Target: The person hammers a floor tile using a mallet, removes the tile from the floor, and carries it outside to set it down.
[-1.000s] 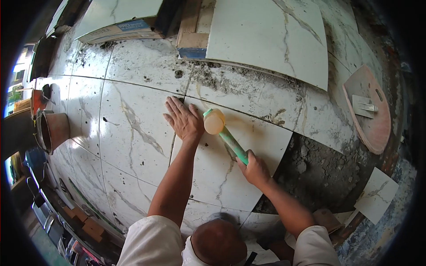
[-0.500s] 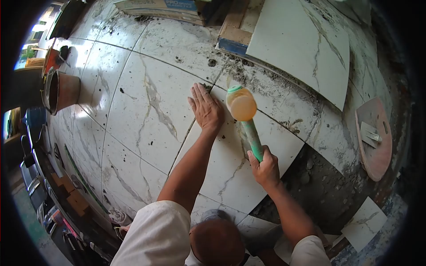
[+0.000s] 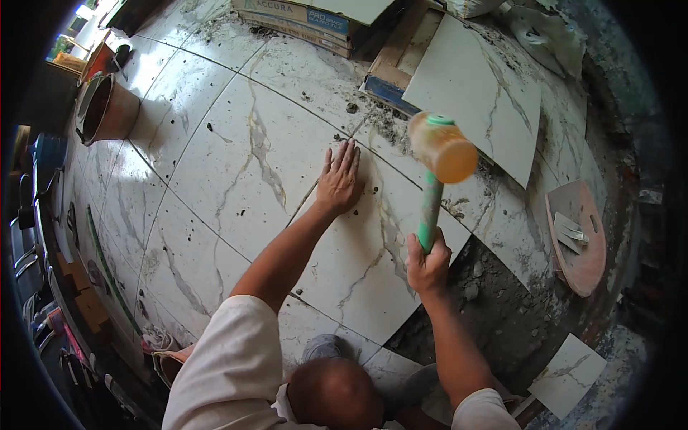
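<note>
My left hand [image 3: 340, 184] lies flat, fingers stretched, on a marbled white floor tile [image 3: 351, 258], close to the joint with the neighbouring tile [image 3: 236, 147]. My right hand [image 3: 430, 263] is wrapped round the green handle of a rubber mallet [image 3: 444, 152]. The mallet's yellowish head is lifted above the floor, tilted toward me and blurred a little. Beside the tile's right edge is a bed of dark, crumbly mortar [image 3: 487, 301].
Cardboard tile boxes [image 3: 301, 27] and a loose large tile [image 3: 479, 93] lie at the far side. To the right rests a pink board [image 3: 579, 240] with a trowel [image 3: 571, 231]; nearby lies a cut tile piece [image 3: 567, 376]. A bucket [image 3: 115, 111] stands far left.
My right hand has brought the mallet up and to the right, so its head looks larger. My left hand stays flat near the joint, and the view has shifted slightly.
</note>
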Action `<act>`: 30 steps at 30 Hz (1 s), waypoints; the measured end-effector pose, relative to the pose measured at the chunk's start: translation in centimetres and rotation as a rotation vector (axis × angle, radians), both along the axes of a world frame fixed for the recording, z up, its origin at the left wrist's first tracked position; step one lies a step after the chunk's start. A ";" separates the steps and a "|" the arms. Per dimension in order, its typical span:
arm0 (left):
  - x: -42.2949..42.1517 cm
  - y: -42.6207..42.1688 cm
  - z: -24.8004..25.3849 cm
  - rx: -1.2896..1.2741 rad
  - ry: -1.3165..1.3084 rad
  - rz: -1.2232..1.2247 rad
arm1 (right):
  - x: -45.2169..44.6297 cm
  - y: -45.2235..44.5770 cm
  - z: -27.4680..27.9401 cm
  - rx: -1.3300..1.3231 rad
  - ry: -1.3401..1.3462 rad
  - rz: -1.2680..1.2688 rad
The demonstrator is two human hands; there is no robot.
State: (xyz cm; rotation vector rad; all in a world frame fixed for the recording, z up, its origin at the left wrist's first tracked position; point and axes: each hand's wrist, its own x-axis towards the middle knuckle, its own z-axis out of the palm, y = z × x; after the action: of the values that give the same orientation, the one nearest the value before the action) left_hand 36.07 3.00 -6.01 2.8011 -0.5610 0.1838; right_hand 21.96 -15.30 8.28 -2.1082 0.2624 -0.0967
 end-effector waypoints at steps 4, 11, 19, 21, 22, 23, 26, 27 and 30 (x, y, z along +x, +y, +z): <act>-0.6 1.6 2.7 0.015 0.228 -0.090 | -0.5 0.8 -0.6 0.159 -0.164 -0.025; 0.6 2.4 5.9 0.397 0.493 -0.235 | 1.2 1.2 -7.0 -0.279 0.316 0.120; 0.9 2.0 6.4 0.426 0.489 -0.193 | 1.1 0.9 -7.0 -0.135 -0.030 0.034; 1.0 2.0 6.5 0.414 0.485 -0.192 | 0.9 0.1 -8.1 -0.267 0.255 0.118; 0.8 2.0 6.5 0.410 0.493 -0.188 | 1.1 0.2 -7.8 -0.256 0.295 0.132; 1.1 2.0 6.4 0.410 0.489 -0.190 | 2.0 0.6 -6.2 -0.256 0.292 0.129; 0.6 2.1 6.2 0.414 0.485 -0.182 | 2.0 1.6 -3.6 -0.039 0.154 0.046; 0.9 2.1 6.3 0.404 0.491 -0.175 | 1.9 1.7 -4.3 -0.014 0.062 0.002; 0.8 2.1 6.4 0.395 0.494 -0.171 | 0.6 0.6 -7.9 -0.102 0.008 -0.016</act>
State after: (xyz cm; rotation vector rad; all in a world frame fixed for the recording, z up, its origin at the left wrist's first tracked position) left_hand 36.92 5.10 0.39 2.9716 -0.7678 -0.7055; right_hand 22.53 -14.72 0.41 -2.2083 0.2840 -0.1136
